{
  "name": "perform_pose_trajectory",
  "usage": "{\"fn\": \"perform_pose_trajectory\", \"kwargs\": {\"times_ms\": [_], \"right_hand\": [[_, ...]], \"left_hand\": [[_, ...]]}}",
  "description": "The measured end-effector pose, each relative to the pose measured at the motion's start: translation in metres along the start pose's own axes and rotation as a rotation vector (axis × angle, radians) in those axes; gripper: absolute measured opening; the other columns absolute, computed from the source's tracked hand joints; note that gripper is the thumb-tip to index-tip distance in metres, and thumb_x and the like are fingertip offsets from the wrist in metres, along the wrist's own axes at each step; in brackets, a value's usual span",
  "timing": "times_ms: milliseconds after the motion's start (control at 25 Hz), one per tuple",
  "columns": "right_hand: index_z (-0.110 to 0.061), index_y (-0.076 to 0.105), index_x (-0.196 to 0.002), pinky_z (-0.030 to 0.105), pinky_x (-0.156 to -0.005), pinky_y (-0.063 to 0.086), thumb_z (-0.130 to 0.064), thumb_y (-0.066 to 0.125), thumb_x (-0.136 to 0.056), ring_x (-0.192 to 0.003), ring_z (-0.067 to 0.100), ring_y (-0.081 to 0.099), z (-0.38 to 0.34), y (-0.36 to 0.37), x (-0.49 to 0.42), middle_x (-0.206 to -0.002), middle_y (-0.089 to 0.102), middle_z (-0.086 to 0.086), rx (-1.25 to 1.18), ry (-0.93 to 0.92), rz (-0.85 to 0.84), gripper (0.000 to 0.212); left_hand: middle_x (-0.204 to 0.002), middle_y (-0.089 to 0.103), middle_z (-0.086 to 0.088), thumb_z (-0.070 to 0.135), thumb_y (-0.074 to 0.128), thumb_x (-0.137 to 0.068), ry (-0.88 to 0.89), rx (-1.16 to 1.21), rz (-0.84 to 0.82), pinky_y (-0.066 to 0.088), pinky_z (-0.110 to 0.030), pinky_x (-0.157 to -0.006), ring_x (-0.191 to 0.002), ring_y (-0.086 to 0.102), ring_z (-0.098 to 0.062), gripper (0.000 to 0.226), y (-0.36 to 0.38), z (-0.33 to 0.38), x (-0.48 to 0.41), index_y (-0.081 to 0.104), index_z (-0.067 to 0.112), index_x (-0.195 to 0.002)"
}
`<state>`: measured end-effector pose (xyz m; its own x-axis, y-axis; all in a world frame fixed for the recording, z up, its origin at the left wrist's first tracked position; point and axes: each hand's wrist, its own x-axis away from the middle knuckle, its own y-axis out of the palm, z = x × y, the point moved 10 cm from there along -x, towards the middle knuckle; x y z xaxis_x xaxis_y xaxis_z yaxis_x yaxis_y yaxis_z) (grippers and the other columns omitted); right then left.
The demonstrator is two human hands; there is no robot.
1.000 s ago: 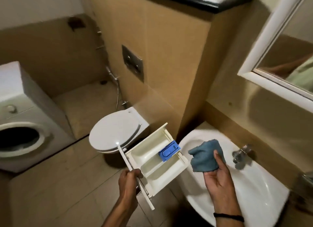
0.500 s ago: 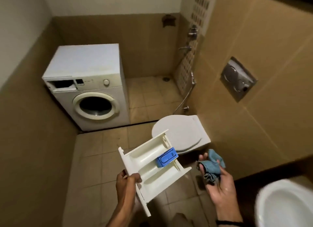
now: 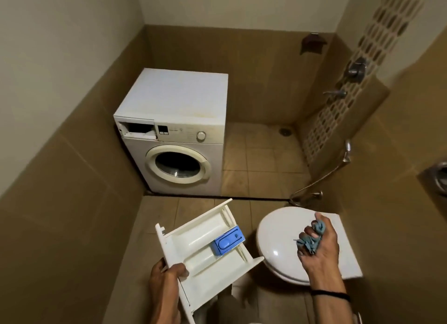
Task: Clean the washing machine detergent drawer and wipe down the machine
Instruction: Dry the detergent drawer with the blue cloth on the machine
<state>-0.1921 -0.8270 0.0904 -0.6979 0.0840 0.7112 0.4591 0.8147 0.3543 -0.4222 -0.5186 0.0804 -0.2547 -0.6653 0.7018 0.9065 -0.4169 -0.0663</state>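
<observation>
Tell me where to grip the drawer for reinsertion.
Drawer: I'd grip the front panel from the near side, where the left hand holds it. It's a flat lip to pinch, and the far tray end must stay free to enter the slot.

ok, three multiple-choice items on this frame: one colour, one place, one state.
1. The cloth in the right hand is: A red, B blue, C white.
2. The drawer is held: A in the right hand, B in the left hand, C by neither hand.
3. The slot on the washing machine is: A open with no drawer in it, B filled by a drawer, C taped over.

Answers:
1 B: the bunched cloth looks blue.
2 B: the left hand's fingers curl round the drawer's edge.
3 A: the slot shows as a dark open hole.
</observation>
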Motion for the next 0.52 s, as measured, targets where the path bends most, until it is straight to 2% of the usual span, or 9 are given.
{"fn": "perform_pose_trajectory", "kwargs": {"times_ms": [80, 160, 240, 360, 440, 520], "right_hand": [[-0.024, 0.047, -0.064, 0.015, -0.037, 0.027, -0.027, 0.066, -0.083, -0.035, 0.01, 0.033, -0.006, 0.048, -0.04, -0.046, 0.039, -0.005, 0.04, -0.024, 0.071, 0.028], [-0.022, 0.049, -0.067, 0.017, -0.037, 0.032, -0.02, 0.064, -0.083, -0.034, 0.009, 0.036, -0.014, 0.09, -0.07, -0.049, 0.041, -0.003, 0.023, -0.054, 0.098, 0.022], [-0.023, 0.047, -0.066, 0.019, -0.041, 0.035, -0.02, 0.062, -0.085, -0.035, 0.008, 0.038, -0.023, 0.138, -0.101, -0.048, 0.042, -0.005, 0.061, -0.07, 0.116, 0.024], [-0.023, 0.048, -0.066, 0.021, -0.045, 0.037, -0.027, 0.063, -0.088, -0.038, 0.007, 0.042, -0.032, 0.193, -0.147, -0.049, 0.045, -0.006, 0.114, -0.065, 0.175, 0.027], [-0.022, 0.051, -0.07, 0.024, -0.046, 0.04, -0.029, 0.064, -0.09, -0.046, 0.008, 0.046, -0.044, 0.227, -0.178, -0.056, 0.05, -0.006, 0.107, -0.111, 0.212, 0.025], [-0.02, 0.052, -0.072, 0.028, -0.051, 0.042, -0.029, 0.065, -0.089, -0.053, 0.01, 0.049, -0.057, 0.26, -0.204, -0.06, 0.054, -0.005, 0.127, -0.128, 0.268, 0.024]], "left_hand": [[-0.101, 0.071, -0.024, -0.015, 0.058, -0.073, 0.004, 0.006, 0.043, 0.053, -0.038, -0.066, -0.074, 0.062, -0.037, 0.045, 0.018, 0.036, -0.026, 0.067, 0.002, -0.114], [-0.098, 0.068, -0.021, -0.017, 0.056, -0.076, 0.025, 0.03, 0.022, 0.048, -0.034, -0.063, -0.074, 0.06, -0.035, 0.043, 0.039, 0.068, -0.044, 0.065, -0.002, -0.115], [-0.098, 0.068, -0.02, -0.016, 0.058, -0.079, 0.062, 0.032, 0.01, 0.046, -0.033, -0.063, -0.079, 0.061, -0.034, 0.039, 0.065, 0.105, -0.072, 0.064, -0.001, -0.115], [-0.106, 0.069, -0.025, -0.015, 0.061, -0.075, 0.078, 0.055, -0.012, 0.053, -0.043, -0.072, -0.089, 0.064, -0.042, 0.039, 0.097, 0.153, -0.116, 0.065, 0.009, -0.105], [-0.098, 0.069, -0.02, -0.018, 0.061, -0.075, 0.034, 0.103, 0.001, 0.05, -0.04, -0.069, -0.084, 0.063, -0.039, 0.037, 0.115, 0.176, -0.143, 0.062, 0.013, -0.097], [-0.1, 0.07, -0.021, -0.014, 0.064, -0.071, 0.033, 0.181, 0.027, 0.051, -0.04, -0.069, -0.083, 0.064, -0.04, 0.04, 0.13, 0.201, -0.17, 0.064, 0.008, -0.104]]}}
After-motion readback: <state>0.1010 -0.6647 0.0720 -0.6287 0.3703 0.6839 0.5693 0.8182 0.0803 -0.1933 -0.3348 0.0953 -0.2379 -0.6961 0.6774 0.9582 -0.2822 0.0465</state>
